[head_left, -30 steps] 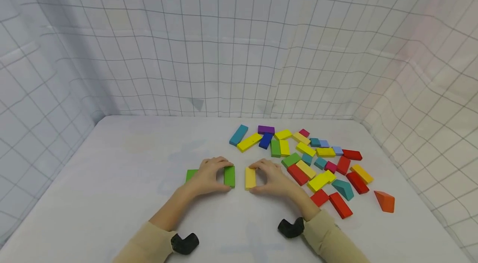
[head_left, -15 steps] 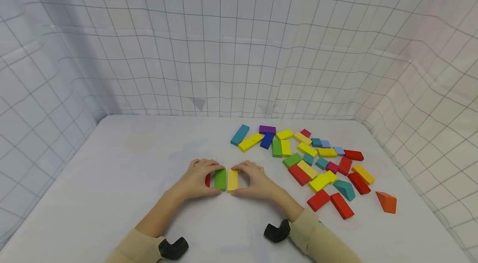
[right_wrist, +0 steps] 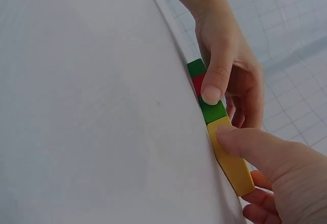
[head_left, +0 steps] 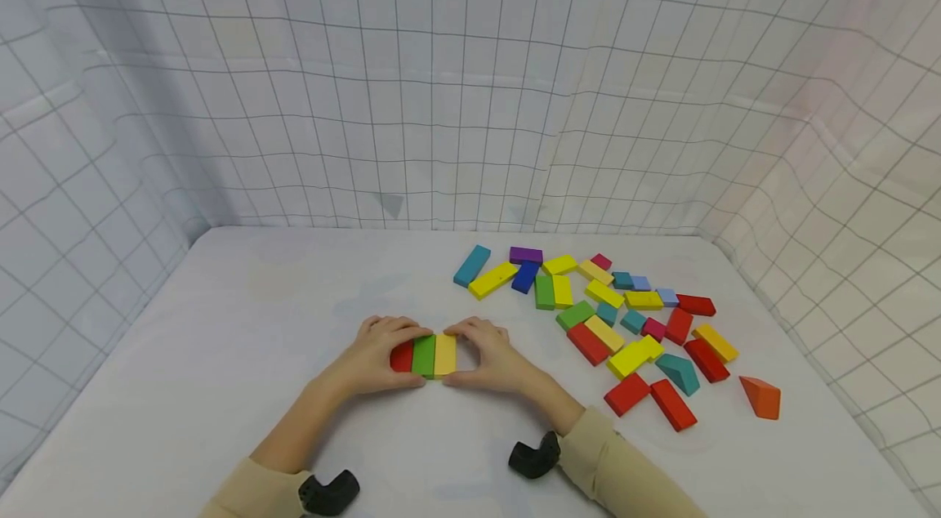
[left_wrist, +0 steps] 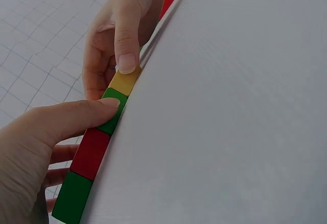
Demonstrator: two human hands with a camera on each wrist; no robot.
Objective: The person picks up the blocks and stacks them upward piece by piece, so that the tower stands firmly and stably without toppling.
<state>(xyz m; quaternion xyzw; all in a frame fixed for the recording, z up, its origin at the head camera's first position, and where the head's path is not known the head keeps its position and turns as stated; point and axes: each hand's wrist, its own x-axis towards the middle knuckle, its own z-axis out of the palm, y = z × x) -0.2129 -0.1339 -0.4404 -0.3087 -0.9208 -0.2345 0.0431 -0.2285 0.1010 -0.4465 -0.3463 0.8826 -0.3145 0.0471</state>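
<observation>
Where the left hand (head_left: pixel 378 356) covers one end of the row in the head view, the left wrist view shows it: from the left, an end green block (left_wrist: pixel 73 196), a red block (head_left: pixel 401 357), an inner green block (head_left: pixel 423 356) and a pale yellow block (head_left: pixel 444 355) lie touching, side by side, on the table (head_left: pixel 243 314). Beyond and right of the right hand (head_left: pixel 488 356) are loose blocks (head_left: pixel 635 358), from a blue block (head_left: pixel 472 265) and a purple block (head_left: pixel 526 256) at the back to a teal wedge (head_left: pixel 677 373) and, apart at far right, an orange wedge (head_left: pixel 761 399). A gridded cloth (head_left: pixel 456 101) hangs behind. The left hand curves round the red block, clamped on the inner green block, thumb at its near end, fingers at its far end. The right hand pinches the pale yellow block likewise, with a gap between palm and block; its forearm (head_left: pixel 562 405) slants in left of the loose blocks.
</observation>
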